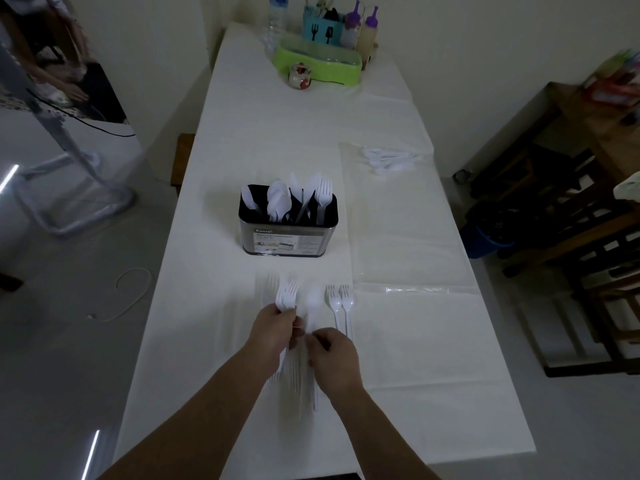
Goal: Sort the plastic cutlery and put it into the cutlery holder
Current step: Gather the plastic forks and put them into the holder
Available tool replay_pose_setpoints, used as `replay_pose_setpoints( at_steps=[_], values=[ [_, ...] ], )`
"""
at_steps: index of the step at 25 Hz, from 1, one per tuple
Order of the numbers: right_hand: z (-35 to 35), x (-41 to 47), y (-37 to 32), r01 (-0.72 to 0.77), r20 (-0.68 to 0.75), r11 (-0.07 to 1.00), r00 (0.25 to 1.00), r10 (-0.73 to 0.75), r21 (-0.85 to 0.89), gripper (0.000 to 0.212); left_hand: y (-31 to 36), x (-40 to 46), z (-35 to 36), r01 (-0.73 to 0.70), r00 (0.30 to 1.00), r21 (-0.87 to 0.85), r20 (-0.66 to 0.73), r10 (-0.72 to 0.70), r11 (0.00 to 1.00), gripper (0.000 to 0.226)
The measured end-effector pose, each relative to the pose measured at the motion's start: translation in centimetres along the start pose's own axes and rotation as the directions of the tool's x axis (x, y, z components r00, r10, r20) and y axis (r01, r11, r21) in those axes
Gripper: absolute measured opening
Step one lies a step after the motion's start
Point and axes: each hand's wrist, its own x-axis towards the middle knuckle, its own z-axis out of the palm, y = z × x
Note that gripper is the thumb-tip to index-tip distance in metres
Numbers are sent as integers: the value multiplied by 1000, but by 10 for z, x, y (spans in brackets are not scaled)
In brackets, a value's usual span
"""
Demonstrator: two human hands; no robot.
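A metal cutlery holder [288,237] with a black inner rim stands mid-table and holds white plastic knives, spoons and forks upright. My left hand [273,327] grips a bunch of white forks [286,295], tines pointing away from me. My right hand [332,358] is curled over the handles of the cutlery lying beside it; what its fingers pinch is hidden. A white spoon [313,301] and two forks [340,303] lie flat on the white tablecloth [398,358], just ahead of the right hand. One more fork [273,280] lies faintly to the left.
A clear plastic bag [391,216] lies right of the holder, with several white spoons [388,160] at its far end. At the table's far end stand a green tray [318,62], a small jar [300,76], sauce bottles [367,32] and a water bottle [277,15]. Wooden chairs [571,237] stand on the right.
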Motion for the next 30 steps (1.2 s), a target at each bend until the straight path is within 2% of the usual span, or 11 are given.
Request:
replay_pose_setpoints(
  at_steps=[4, 7, 10, 12, 13, 16, 25, 28, 30],
  values=[
    [6, -2, -5, 33, 54, 999, 998, -35, 33, 19, 0, -3, 3, 4, 999, 24, 44, -5, 1000, 19],
    [4, -1, -7, 47, 53, 999, 998, -46, -11, 19, -3, -2, 2, -33, 996, 61, 91, 27, 998, 21],
    [-6, 5, 1, 6, -116, 980, 993, -30, -201, 20, -3, -1, 1, -36, 996, 27, 85, 33, 999, 22],
    [-17, 9, 11, -101, -268, 933, 963, 4, -345, 21, -2, 0, -1, 0, 998, -5, 60, 1, 1000, 19],
    [-20, 11, 16, -145, -301, 906, 953, 21, -397, 27, -1, 0, -1, 21, 998, -27, 58, -19, 999, 18],
    [-25, 17, 23, -182, -288, 869, 957, 48, -461, 37, -2, 0, -2, 59, 995, -67, 82, -53, 996, 17],
    [-33, 24, 20, -134, -235, 800, 972, -9, -585, 22, -5, -1, 4, 47, 996, -88, 79, -40, 995, 16],
    [-34, 27, 20, -158, -233, 809, 972, 27, -566, 19, -5, -3, 4, 49, 996, -81, 77, -43, 996, 16],
    [-36, 31, 20, -199, -230, 858, 968, 97, -474, 14, -6, -3, 3, 50, 996, -81, 73, -44, 995, 15]
  ],
)
